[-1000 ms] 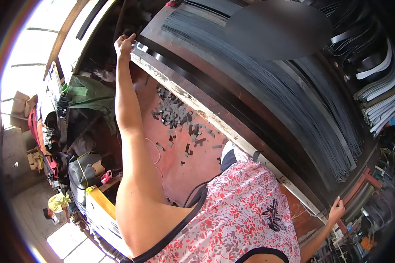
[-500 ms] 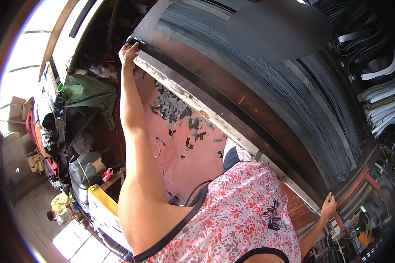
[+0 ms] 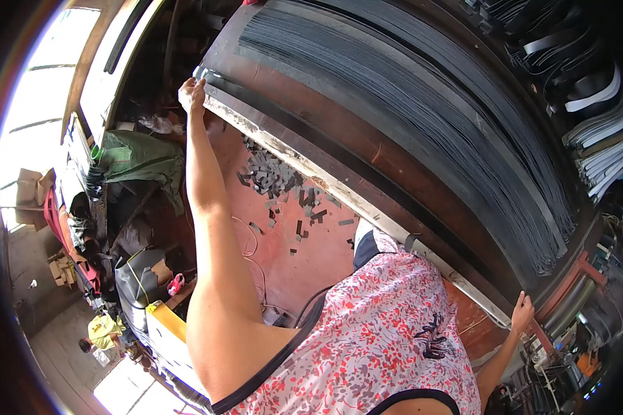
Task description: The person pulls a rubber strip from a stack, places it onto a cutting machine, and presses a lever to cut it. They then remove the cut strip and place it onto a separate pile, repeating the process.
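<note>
A long black strip [image 3: 311, 130] lies along the near edge of a dark brown table [image 3: 325, 104]. At its far left end, by the table corner, my left hand [image 3: 192, 95] is closed with the fingers pinching the strip's tip. My right hand [image 3: 522, 313] is closed at the opposite end, by the right corner of the table; its fingertips are small and partly hidden. Beyond the strip, a wide bundle of thin dark strips [image 3: 422, 117] is spread lengthwise over the tabletop.
A pale, worn edge rail [image 3: 284, 149] runs along the table in front of my body. Small black offcuts [image 3: 277, 173] litter the red floor. Black and white strips [image 3: 606, 138] hang at the right. A green cloth [image 3: 135, 152] and a person in yellow [image 3: 105, 332] are at the left.
My left hand has shifted slightly down and left at the strip's end. My right hand stays at its corner. The view has tilted a little, and the blurred oval over the table is gone.
</note>
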{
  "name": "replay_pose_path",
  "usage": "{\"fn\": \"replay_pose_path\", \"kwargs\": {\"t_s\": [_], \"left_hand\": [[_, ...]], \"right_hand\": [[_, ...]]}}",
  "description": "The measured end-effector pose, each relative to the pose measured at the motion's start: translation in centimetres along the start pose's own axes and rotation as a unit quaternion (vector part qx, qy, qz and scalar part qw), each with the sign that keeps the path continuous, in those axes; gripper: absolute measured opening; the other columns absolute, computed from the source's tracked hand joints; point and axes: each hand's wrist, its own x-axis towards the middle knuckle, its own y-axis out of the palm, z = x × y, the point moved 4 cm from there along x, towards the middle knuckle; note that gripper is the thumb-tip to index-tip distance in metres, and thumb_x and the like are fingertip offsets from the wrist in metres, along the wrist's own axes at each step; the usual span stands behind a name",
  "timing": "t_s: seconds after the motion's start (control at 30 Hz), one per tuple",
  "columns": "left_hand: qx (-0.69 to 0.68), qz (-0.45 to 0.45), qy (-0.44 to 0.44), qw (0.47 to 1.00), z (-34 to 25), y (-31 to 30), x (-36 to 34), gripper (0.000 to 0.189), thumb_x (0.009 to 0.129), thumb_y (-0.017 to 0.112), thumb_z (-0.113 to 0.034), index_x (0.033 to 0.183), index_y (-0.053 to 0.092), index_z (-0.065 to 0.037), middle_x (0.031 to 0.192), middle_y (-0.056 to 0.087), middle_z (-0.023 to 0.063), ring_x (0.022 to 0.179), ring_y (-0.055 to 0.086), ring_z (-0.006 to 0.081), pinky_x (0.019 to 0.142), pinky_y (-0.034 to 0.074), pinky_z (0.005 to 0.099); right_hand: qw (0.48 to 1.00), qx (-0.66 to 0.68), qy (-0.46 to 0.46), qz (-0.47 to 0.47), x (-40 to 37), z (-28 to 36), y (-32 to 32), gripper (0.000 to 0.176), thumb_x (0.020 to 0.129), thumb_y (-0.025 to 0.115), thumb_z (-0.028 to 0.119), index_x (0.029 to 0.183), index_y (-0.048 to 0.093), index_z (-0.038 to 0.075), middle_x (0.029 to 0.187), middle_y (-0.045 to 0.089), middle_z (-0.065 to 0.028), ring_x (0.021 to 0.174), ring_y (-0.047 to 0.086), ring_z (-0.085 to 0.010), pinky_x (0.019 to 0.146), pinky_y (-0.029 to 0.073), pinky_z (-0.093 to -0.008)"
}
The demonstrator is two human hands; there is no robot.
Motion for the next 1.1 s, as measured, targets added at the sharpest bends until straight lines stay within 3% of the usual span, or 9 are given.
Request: {"fn": "replay_pose_path", "kwargs": {"t_s": [0.03, 0.1, 0.23, 0.3, 0.37, 0.47, 0.77, 0.97, 1.1], "left_hand": [[0.119, -0.05, 0.092, 0.987, -0.4, -0.1, 0.2, 0.044, 0.079, 0.077, -0.019, 0.117, 0.064, 0.0, 0.102, 0.071, 0.0116, 0.084, 0.069, 0.0199, 0.076, 0.053, 0.0326], [0.149, -0.054, 0.114, 0.981, -6.0, -0.5, -4.2, 0.042, 0.079, 0.075, -0.016, 0.117, 0.065, -0.002, 0.106, 0.071, 0.0139, 0.093, 0.069, 0.0217, 0.083, 0.052, 0.0315], [-0.003, 0.216, 0.342, 0.915, -15.5, 2.2, -17.1, 0.032, 0.078, 0.073, -0.011, 0.109, 0.068, -0.007, 0.099, 0.07, 0.0127, 0.092, 0.067, 0.0286, 0.083, 0.051, 0.0381], [0.14, 0.299, 0.514, 0.792, -18.6, 3.7, -24.6, 0.039, 0.076, 0.075, -0.014, 0.114, 0.065, -0.009, 0.109, 0.067, 0.0115, 0.102, 0.063, 0.028, 0.09, 0.048, 0.0393], [0.142, 0.367, 0.56, 0.729, -19.8, 5.1, -31.4, 0.049, 0.075, 0.077, -0.019, 0.12, 0.062, -0.011, 0.121, 0.063, 0.0093, 0.116, 0.056, 0.0258, 0.1, 0.041, 0.0413], [0.146, 0.477, 0.559, 0.662, -21.2, 6.9, -37.7, 0.058, 0.078, 0.075, -0.023, 0.132, 0.054, -0.012, 0.132, 0.057, 0.0085, 0.125, 0.051, 0.027, 0.106, 0.035, 0.0466], [0.145, 0.473, 0.609, 0.62, -19.9, 10.0, -40.5, 0.05, 0.073, 0.075, -0.009, 0.121, 0.062, -0.008, 0.12, 0.064, 0.0098, 0.112, 0.059, 0.0266, 0.102, 0.039, 0.043], [0.203, 0.472, 0.567, 0.643, -18.7, 10.2, -39.2, 0.04, 0.082, 0.069, -0.009, 0.122, 0.062, -0.007, 0.122, 0.064, 0.011, 0.114, 0.058, 0.0295, 0.103, 0.039, 0.0433], [0.216, 0.467, 0.574, 0.637, -17.6, 10.6, -37.5, 0.042, 0.083, 0.068, -0.008, 0.124, 0.061, -0.007, 0.124, 0.063, 0.0117, 0.114, 0.058, 0.0321, 0.101, 0.042, 0.0416]], "right_hand": [[1.0, 0.0, 0.002, 0.0, 0.0, 0.1, 0.1, 0.05, 0.099, 0.047, 0.04, 0.075, 0.055, -0.002, 0.067, 0.057, -0.0228, 0.065, 0.054, -0.0447, 0.059, 0.037, -0.0512], [0.999, -0.006, -0.012, -0.029, 0.0, 0.4, 0.2, 0.049, 0.099, 0.048, 0.04, 0.075, 0.055, -0.003, 0.067, 0.057, -0.0227, 0.065, 0.054, -0.0445, 0.059, 0.037, -0.0515], [1.0, -0.008, 0.002, -0.005, 0.3, 0.4, 0.3, 0.049, 0.099, 0.048, 0.04, 0.075, 0.055, -0.002, 0.067, 0.057, -0.0228, 0.066, 0.055, -0.0444, 0.059, 0.038, -0.0512], [1.0, 0.008, 0.013, 0.003, 0.4, 0.7, 0.4, 0.049, 0.099, 0.047, 0.041, 0.077, 0.054, -0.002, 0.07, 0.056, -0.0259, 0.069, 0.053, -0.0474, 0.06, 0.038, -0.0522], [1.0, 0.001, -0.015, -0.027, 0.8, 0.2, 1.5, 0.047, 0.098, 0.05, 0.04, 0.078, 0.059, -0.001, 0.076, 0.061, -0.0263, 0.074, 0.058, -0.0475, 0.063, 0.042, -0.0542], [0.997, 0.039, -0.038, -0.054, 1.4, 2.6, -0.1, 0.037, 0.096, 0.053, 0.039, 0.083, 0.063, 0.006, 0.077, 0.062, -0.0263, 0.074, 0.058, -0.0476, 0.063, 0.043, -0.0555], [0.988, 0.117, -0.007, -0.102, 2.5, 1.5, 1.3, 0.039, 0.092, 0.062, 0.033, 0.071, 0.054, 0.001, 0.069, 0.06, -0.0168, 0.067, 0.058, -0.04, 0.066, 0.044, -0.0472], [0.967, 0.196, -0.089, -0.138, 2.2, 0.0, 1.5, 0.026, 0.087, 0.068, 0.032, 0.087, 0.065, 0.006, 0.085, 0.063, -0.0092, 0.084, 0.06, -0.0336, 0.079, 0.045, -0.0424], [0.971, 0.197, -0.118, -0.072, 1.1, 1.5, 0.0, 0.042, 0.075, 0.078, 0.024, 0.113, 0.066, 0.009, 0.118, 0.063, -0.0067, 0.112, 0.056, -0.0276, 0.099, 0.042, -0.0404]]}}
